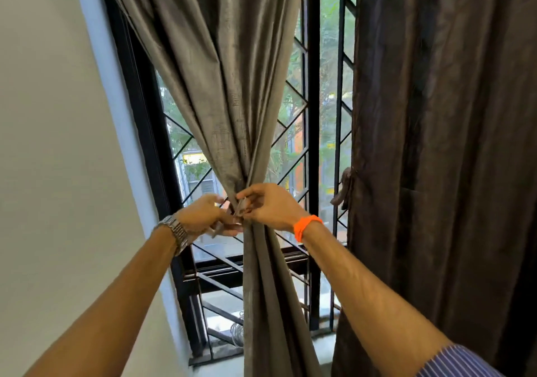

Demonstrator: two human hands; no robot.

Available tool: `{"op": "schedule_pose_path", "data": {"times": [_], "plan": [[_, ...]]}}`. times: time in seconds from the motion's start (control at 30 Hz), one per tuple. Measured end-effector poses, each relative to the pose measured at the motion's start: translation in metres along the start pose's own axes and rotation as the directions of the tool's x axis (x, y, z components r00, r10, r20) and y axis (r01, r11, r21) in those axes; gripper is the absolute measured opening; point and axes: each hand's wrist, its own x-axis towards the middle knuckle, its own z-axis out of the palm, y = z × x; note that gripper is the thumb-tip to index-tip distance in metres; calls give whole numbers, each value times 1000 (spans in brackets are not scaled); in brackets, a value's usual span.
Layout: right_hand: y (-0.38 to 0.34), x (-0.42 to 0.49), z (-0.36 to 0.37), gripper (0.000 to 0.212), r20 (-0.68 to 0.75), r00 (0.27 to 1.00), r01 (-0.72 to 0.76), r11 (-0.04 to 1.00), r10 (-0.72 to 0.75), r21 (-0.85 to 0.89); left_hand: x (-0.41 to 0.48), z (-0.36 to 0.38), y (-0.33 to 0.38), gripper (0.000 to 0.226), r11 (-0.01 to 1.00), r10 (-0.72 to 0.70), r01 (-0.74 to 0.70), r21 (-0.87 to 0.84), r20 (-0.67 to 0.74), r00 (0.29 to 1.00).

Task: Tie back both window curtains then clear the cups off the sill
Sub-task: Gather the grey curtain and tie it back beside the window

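The grey left curtain point(232, 86) hangs gathered to a narrow waist in the middle of the view. At that waist my left hand point(203, 216) and my right hand point(267, 208) both pinch the ends of a fabric tie point(240, 205) wrapped around the curtain. The dark brown right curtain point(436, 144) hangs at the right, with a knotted tie point(344, 187) on its left edge. Low on the sill point(215, 356), a clear glass cup point(236, 330) shows partly behind the grey curtain.
A black window frame point(145, 132) and a diagonal metal grille point(293, 132) stand behind the curtains. The white wall point(52, 144) fills the left side.
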Motion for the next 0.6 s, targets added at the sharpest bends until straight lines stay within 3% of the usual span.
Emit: {"op": "schedule_pose_path", "data": {"times": [0.07,0.2,0.27,0.33,0.47,0.53,0.6], "plan": [[1,5,4,30,-20,1000,18,1000,-18,0,-3,-10,-3,12,1000,-3,4,-16,25,1000],[2,6,8,10,-80,997,28,976,-10,218,-12,-22,2,23,999,30,-34,31,103,994],[3,5,7,10,-156,987,55,982,-27,179,-17,-27,5,28,994,88,-96,59,124,988],[9,7,6,12,-232,971,80,993,-59,82,-21,-26,4,24,948,202,-232,218,150,968],[19,9,2,8,-225,973,69,996,-54,57,-22,-13,10,18,698,366,-406,590,193,910],[21,5,-1,9,-220,975,42,995,-21,89,-22,-4,21,9,429,510,-471,770,223,830],[22,1,-4,12,-215,977,12,992,15,122,-19,2,31,14,178,644,-506,844,289,708]]}}
